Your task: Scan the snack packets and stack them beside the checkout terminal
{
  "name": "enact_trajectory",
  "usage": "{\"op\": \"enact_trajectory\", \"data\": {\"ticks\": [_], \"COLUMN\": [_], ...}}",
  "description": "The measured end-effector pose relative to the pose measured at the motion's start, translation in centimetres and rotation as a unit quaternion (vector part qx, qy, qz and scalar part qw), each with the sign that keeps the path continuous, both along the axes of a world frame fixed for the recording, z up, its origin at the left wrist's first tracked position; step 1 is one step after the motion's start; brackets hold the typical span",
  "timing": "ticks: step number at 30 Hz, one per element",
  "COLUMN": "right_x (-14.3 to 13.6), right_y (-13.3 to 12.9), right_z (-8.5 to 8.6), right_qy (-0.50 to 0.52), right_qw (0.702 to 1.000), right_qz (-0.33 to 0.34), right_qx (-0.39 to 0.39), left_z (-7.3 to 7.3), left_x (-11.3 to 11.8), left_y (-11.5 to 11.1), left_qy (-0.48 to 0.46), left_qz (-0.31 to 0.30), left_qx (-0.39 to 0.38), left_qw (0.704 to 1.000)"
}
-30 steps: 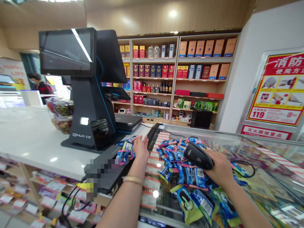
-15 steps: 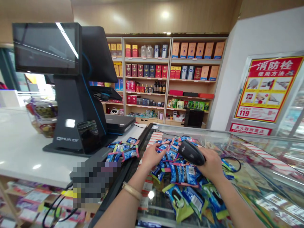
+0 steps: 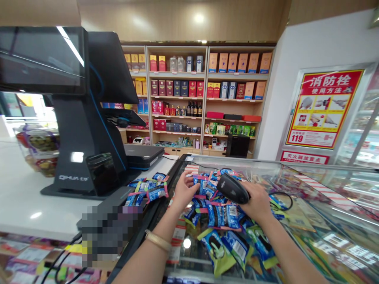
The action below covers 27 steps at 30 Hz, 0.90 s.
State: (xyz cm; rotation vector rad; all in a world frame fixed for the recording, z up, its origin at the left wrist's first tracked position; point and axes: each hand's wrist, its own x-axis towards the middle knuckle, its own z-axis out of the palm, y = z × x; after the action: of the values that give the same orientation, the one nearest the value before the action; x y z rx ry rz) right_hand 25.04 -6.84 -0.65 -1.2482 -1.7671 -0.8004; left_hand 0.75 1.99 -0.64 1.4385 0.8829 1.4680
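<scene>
My right hand (image 3: 257, 203) is wrapped round a black handheld barcode scanner (image 3: 233, 188), its head pointing left over the pile. Just left of it, my left hand (image 3: 185, 191) pinches a small blue snack packet (image 3: 201, 184) with pink ends, its barcode side showing. Beneath both hands, several blue snack packets (image 3: 223, 215) lie heaped on the glass counter (image 3: 189, 268). Larger blue-and-green packets (image 3: 217, 250) lie nearer to me. Another small group of blue packets (image 3: 156, 192) rests to the left, on the white counter's edge.
A black cash register (image 3: 97, 138) with two screens stands on the white counter (image 3: 17, 213) at left. The scanner's cable (image 3: 290, 203) loops at right. Behind stand shelves of boxed bottles (image 3: 177, 88). A red-and-yellow fire sign (image 3: 324, 108) hangs on the right wall.
My left hand has drawn slightly back and now lifts a blue packet from the pile, turned toward the scanner. The scanner stays over the heap; the view has shifted a little right.
</scene>
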Motion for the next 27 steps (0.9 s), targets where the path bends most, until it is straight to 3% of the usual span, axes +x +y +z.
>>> {"op": "enact_trajectory", "data": {"ticks": [6,15,23,27], "right_x": [-0.3,-1.3,-1.3,-1.1], "right_y": [-0.2,-0.8,-0.8,-0.6], "right_z": [0.2,1.0,0.9,0.6], "right_qy": [0.004,-0.006,-0.01,-0.014], "right_qw": [0.999,0.993,0.992,0.994], "right_qz": [0.016,0.032,0.022,0.026], "right_qx": [-0.037,-0.115,-0.122,-0.109], "left_z": [0.1,0.2,0.2,0.4], "left_x": [-0.2,0.0,0.1,0.1], "left_y": [0.4,0.4,0.3,0.0], "left_qy": [-0.129,-0.125,-0.122,-0.206], "left_qz": [-0.002,-0.003,0.012,-0.004], "left_qx": [-0.029,-0.014,-0.02,-0.091], "left_qw": [0.991,0.992,0.992,0.974]}}
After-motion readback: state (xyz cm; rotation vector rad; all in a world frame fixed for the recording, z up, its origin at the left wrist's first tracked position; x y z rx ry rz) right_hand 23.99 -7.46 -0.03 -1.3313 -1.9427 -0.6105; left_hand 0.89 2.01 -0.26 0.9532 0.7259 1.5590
